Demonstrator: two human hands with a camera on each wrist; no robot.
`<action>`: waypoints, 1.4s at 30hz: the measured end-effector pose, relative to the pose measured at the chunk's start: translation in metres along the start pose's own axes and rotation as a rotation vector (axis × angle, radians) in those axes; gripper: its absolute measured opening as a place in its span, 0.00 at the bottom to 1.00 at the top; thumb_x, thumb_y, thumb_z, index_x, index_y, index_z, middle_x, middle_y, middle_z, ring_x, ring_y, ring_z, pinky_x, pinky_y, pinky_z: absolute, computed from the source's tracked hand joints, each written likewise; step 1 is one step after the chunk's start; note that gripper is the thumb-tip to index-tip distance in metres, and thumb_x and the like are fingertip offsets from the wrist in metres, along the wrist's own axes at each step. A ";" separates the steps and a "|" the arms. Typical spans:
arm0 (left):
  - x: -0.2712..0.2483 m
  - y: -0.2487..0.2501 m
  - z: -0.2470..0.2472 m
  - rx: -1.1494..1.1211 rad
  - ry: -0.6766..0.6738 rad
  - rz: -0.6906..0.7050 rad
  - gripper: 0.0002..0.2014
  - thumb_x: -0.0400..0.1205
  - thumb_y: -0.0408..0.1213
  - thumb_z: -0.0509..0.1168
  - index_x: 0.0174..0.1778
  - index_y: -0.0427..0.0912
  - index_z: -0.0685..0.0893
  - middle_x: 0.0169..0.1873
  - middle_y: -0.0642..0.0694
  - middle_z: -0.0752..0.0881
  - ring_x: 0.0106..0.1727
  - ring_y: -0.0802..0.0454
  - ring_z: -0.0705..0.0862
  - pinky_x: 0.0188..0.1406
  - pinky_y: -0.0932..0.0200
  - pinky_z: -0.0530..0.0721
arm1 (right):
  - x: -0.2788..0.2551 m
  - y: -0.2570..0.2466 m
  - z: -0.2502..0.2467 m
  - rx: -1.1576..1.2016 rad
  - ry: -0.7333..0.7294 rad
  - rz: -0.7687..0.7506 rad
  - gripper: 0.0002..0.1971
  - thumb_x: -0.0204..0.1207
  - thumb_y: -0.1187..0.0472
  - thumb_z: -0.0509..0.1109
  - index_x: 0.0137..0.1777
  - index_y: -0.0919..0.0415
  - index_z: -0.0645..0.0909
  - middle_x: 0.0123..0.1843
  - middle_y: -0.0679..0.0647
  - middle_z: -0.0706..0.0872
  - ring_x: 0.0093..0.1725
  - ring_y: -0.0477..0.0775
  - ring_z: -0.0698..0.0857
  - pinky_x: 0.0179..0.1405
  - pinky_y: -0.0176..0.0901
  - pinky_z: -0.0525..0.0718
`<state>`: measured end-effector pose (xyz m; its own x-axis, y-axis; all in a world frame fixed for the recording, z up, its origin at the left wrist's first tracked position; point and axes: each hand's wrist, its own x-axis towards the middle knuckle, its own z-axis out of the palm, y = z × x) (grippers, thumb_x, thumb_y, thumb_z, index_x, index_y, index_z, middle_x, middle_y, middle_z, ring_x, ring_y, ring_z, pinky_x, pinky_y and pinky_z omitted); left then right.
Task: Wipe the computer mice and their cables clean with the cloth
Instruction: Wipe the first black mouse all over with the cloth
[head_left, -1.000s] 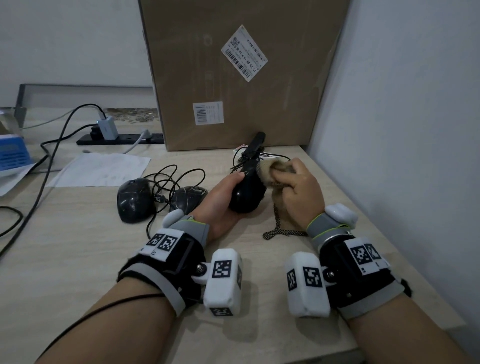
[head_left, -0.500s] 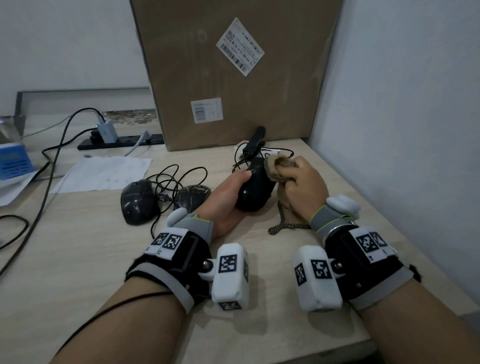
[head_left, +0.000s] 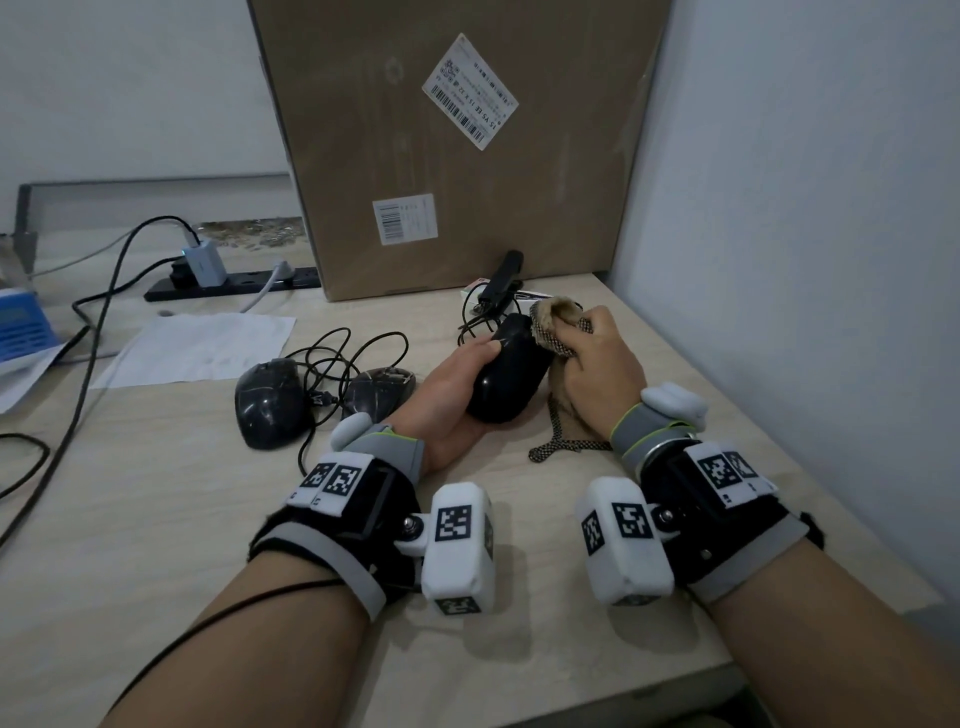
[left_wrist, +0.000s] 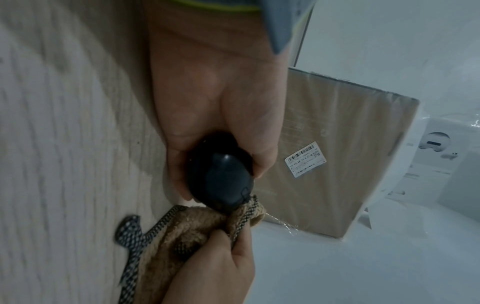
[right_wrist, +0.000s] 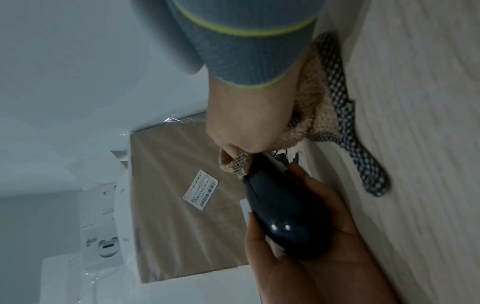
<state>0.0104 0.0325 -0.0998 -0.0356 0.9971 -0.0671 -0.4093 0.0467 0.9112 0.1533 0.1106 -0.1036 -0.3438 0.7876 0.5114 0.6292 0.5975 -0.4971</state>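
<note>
My left hand (head_left: 457, 389) cups the glossy black computer mouse (head_left: 506, 376); my right hand (head_left: 597, 374) presses a bunched tan fleece cloth (head_left: 553, 325) against its front.

I count three mice: one (head_left: 506, 374) gripped in my left hand (head_left: 447, 395), two (head_left: 270, 402) (head_left: 382, 384) lying left of that grip; one cloth (head_left: 556, 332); one cardboard box (head_left: 457, 135).

Two mice (head_left: 270, 402) on the desk (head_left: 130, 519) left of the held mouse (head_left: 511, 374), cardboard box (head_left: 457, 145) behind them
</note>
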 end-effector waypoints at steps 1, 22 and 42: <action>0.000 0.000 0.000 0.001 0.023 0.001 0.11 0.88 0.38 0.52 0.58 0.41 0.78 0.50 0.35 0.83 0.47 0.44 0.84 0.45 0.51 0.86 | 0.000 -0.001 -0.001 0.008 0.014 -0.014 0.25 0.67 0.68 0.56 0.61 0.52 0.83 0.54 0.61 0.73 0.46 0.64 0.78 0.37 0.44 0.74; -0.001 0.001 -0.002 -0.006 -0.053 -0.017 0.13 0.87 0.35 0.52 0.66 0.39 0.75 0.57 0.33 0.80 0.56 0.39 0.80 0.63 0.41 0.77 | 0.000 -0.001 0.001 0.021 -0.012 0.045 0.23 0.68 0.72 0.59 0.56 0.52 0.85 0.55 0.58 0.75 0.49 0.62 0.79 0.42 0.47 0.78; 0.002 0.003 -0.005 -0.096 0.030 -0.054 0.20 0.86 0.38 0.53 0.73 0.33 0.71 0.56 0.31 0.81 0.49 0.41 0.83 0.45 0.49 0.89 | -0.004 -0.012 0.000 0.184 -0.048 -0.152 0.25 0.61 0.66 0.56 0.53 0.54 0.88 0.48 0.57 0.82 0.48 0.62 0.81 0.45 0.48 0.79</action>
<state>0.0050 0.0340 -0.0994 -0.0377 0.9910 -0.1285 -0.4964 0.0930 0.8631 0.1472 0.1007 -0.0999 -0.4600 0.6901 0.5587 0.4313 0.7237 -0.5387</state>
